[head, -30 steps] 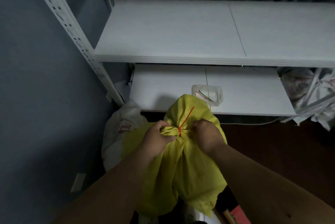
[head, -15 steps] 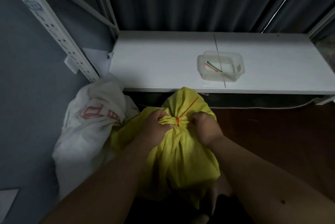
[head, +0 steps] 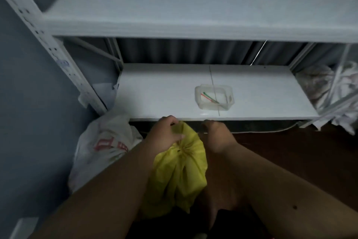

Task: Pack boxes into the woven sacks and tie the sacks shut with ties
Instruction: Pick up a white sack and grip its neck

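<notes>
Yellow sack [head: 180, 173]: stood on the floor just in front of the lower shelf [head: 164, 91], below its front edge; mouth gathered into a puckered neck. The tie itself cannot be made out in this frame, so closure is judged, not seen.
Left hand [head: 164, 134]: fingers curled round the loose fabric above the gathered neck, nearest the shelf edge; clamped on the sack top.
Right hand [head: 217, 136]: held just beside the sack top, toward the shelf edge and right of the neck; blurred, and whether anything is pinched cannot be told.
White sack [head: 100, 145]: slumped against the wall, left of the lower shelf and beside the yellow sack; red print on its side.
Tie tub [head: 214, 96]: clear plastic, set on the lower shelf near its front edge; red and green ties [head: 208, 97] lie inside.
Handling, fabric: woven plastic, judged soft, thin and somewhat slick; folds collapse readily, so a broad grip on the body would likely slide.
Handling, weight: body looks filled out by boxes; moderate load judged, with corners that may press through.
Where to hold: the bunched neck, at or just above the gather, where fabric is thickest and least likely to slip.
Risk: lifting by the loose flap alone may let the neck work open.
</notes>
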